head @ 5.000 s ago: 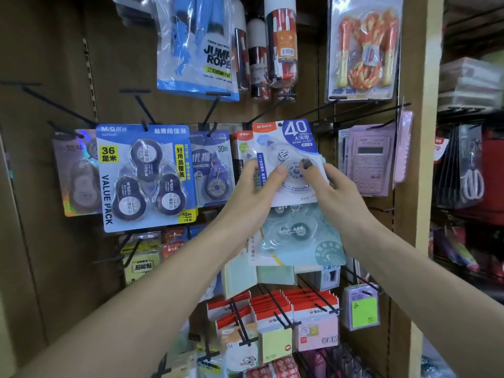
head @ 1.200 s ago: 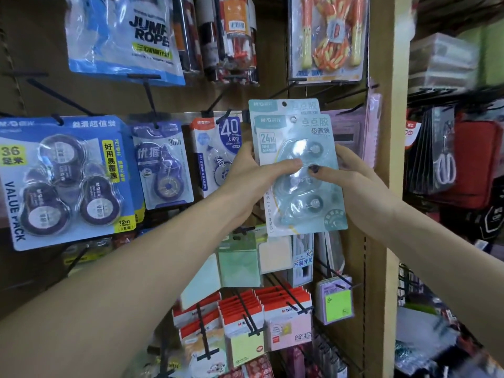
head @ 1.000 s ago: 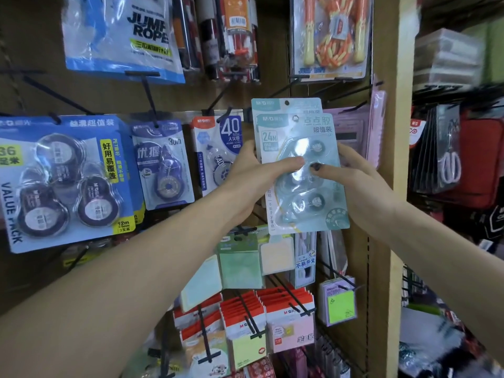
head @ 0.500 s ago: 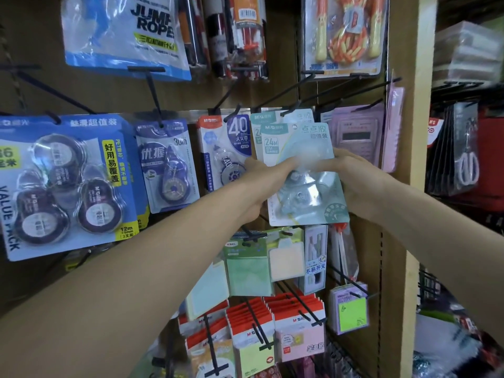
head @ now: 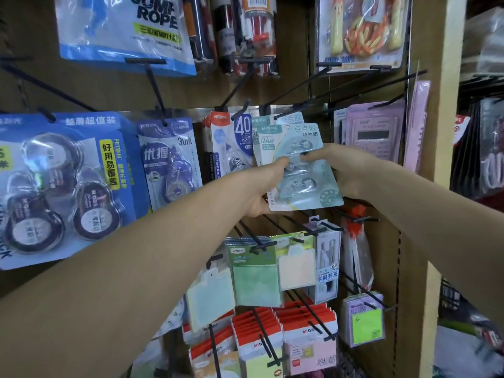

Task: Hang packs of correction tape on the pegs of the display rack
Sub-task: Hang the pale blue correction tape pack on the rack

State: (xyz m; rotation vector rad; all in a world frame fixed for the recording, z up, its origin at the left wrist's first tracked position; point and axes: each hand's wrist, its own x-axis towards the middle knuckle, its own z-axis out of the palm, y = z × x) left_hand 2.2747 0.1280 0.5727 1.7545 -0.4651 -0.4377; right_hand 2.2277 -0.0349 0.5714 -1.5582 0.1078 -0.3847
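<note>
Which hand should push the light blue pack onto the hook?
Probably the left hand. It grips the teal pack from below and along its left edge, right under the peg. The right hand only steadies the pack's right side, so it could let go first.

The scene was dimly and warmly lit; glare was seen on the blue pack (head: 62, 186), and the edges were blurred and bent.

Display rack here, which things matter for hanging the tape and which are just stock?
Job:
- pale teal two-reel tape pack
- left hand
- right hand
- black peg

Just stock:
- blue jump rope bag
- pink calculator pack
- green sticky notes
</note>
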